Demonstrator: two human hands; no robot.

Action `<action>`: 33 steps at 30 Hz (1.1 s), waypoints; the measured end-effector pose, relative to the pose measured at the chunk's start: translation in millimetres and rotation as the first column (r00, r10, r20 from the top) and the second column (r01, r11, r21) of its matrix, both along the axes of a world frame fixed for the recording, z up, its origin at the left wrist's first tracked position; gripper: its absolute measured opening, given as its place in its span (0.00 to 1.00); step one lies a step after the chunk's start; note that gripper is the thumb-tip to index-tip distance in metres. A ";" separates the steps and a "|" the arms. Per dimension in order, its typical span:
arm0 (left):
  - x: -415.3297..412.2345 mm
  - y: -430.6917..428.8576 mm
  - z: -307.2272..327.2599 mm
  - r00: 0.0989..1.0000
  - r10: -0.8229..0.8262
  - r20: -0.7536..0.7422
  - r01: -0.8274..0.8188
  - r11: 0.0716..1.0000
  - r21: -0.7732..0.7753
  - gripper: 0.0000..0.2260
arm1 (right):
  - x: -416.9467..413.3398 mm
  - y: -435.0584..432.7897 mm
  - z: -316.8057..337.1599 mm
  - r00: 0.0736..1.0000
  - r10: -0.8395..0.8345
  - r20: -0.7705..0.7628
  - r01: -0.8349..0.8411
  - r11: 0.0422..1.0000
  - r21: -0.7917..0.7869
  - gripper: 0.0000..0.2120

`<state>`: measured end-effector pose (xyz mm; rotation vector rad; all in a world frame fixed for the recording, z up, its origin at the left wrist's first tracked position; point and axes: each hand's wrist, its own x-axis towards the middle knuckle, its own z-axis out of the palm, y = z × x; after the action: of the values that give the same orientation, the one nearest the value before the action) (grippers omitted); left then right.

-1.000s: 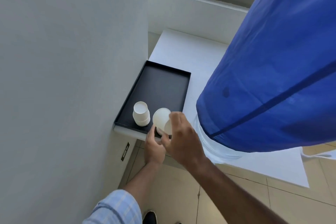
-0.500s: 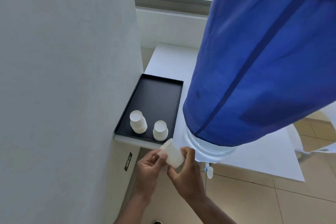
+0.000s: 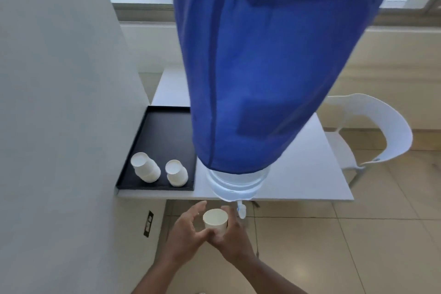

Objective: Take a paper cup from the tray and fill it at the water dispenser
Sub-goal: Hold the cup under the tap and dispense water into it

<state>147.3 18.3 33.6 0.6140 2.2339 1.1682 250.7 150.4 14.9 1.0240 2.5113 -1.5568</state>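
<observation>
White tabletop (image 3: 298,181) ahead carries the blue-covered water dispenser (image 3: 269,67). My right hand (image 3: 232,237) grips a plain white paper cup (image 3: 215,220) — upright, mouth open — just left of the tap (image 3: 241,209). Its base is hidden by my fingers. My left hand (image 3: 188,229) curls loosely beside it, fingers spread; beyond sits the black tray (image 3: 164,131).

Cup (image 3: 215,219) just left of tap (image 3: 241,210)
</observation>
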 end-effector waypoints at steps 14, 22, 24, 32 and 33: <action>13.9 103.3 -57.8 0.805 -0.470 -0.362 0.377 0.876 -0.300 0.27 | 29.2 67.9 -108.3 0.961 -0.150 0.231 0.142 0.988 0.052 0.25; 11.3 118.0 -61.5 0.677 -0.512 -0.528 0.324 0.852 -0.412 0.22 | 6.7 84.3 -112.3 0.974 -0.185 0.134 0.177 0.982 0.068 0.23; 10.3 118.0 -62.1 0.652 -0.527 -0.545 0.336 0.845 -0.415 0.22 | 7.6 83.2 -114.5 0.975 -0.189 0.114 0.182 0.981 0.064 0.23; 4.6 119.0 -58.3 0.800 -0.406 -0.442 0.266 0.900 -0.345 0.11 | 4.2 83.4 -116.1 0.975 -0.219 0.047 0.215 0.974 0.073 0.26; 3.4 120.2 -57.1 0.838 -0.364 -0.407 0.243 0.916 -0.319 0.08 | 3.4 83.5 -116.0 0.975 -0.216 0.042 0.212 0.974 0.079 0.27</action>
<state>150.7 138.5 -23.5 1.1903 2.4872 0.5957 254.1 233.9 -101.1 1.3679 2.5134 -1.4726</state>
